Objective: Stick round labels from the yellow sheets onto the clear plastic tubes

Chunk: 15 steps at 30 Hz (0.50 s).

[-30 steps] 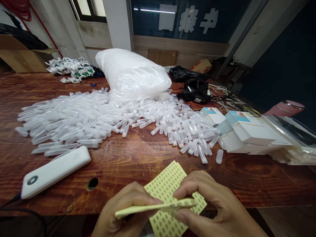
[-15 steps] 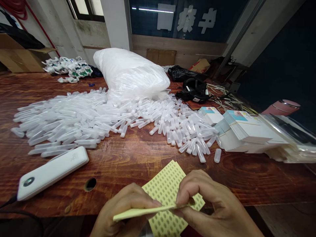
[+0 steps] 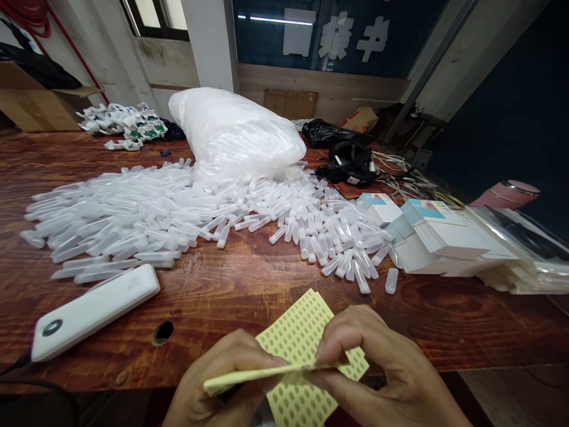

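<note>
Strip [image 3: 249, 376] of yellow paper, seen almost edge-on, lies between the two hands at the near side of the table [image 3: 222, 284]; the left hand [image 3: 222, 359] pinches it with thumb and fingers, its left end jutting out past them; the right hand [image 3: 398, 367] closes a narrow pinch on the other end, thumb below and fingertip above, though blur there hides the exact contact. Behind and below the strip, yellow sheets [image 3: 296, 323] with rows of small dark print lean at a slant; what bears them is hidden.

The strip looks very light, thin and limp, likely to bend or crease rather than hold a line; it should tear if pulled hard; its face may be slick; flat thumb and finger pads near the ends, pressed softly, seem the best hold, clear of the print.

Farther off, clear plastic tubes [image 3: 124, 213] spread before a white bag [image 3: 240, 130]; a power bank [image 3: 95, 312] sits left; banded cards [image 3: 444, 231] stand right.
</note>
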Motion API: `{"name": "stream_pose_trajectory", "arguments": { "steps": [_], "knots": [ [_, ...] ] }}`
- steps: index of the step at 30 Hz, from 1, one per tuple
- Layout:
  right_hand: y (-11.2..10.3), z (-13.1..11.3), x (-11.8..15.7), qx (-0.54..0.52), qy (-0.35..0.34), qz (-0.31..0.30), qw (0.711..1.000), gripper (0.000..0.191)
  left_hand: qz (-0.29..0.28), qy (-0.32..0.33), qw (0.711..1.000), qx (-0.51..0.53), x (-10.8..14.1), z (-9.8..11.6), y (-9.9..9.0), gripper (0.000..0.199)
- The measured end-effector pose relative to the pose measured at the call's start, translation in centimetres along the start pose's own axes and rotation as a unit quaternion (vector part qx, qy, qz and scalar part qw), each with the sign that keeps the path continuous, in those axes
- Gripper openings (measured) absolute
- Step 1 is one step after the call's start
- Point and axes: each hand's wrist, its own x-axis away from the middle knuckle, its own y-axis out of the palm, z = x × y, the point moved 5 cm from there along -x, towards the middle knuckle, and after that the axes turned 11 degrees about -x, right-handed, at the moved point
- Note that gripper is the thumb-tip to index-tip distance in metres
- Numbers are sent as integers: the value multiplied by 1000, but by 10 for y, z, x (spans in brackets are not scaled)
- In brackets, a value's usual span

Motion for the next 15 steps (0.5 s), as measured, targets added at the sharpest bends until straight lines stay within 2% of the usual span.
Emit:
{"name": "stream_pose_trajectory", "arguments": {
  "steps": [3, 6, 9, 15],
  "knots": [
    [-7, 2, 4, 9, 59, 3, 998, 30, 8, 16, 1000, -2, -1, 0, -1, 10],
    [-10, 7, 9, -5, 113, -22, 993, 18, -1, 38, 999, -14, -1, 1, -2, 11],
    [-10, 11, 12, -17, 115, -46, 992, 3, -19, 48, 999, -19, -1, 0, -1, 16],
    [-9, 14, 12, -35, 96, -43, 994, 10, -13, 35, 999, -11, -2, 0, -2, 17]
  ]
}}
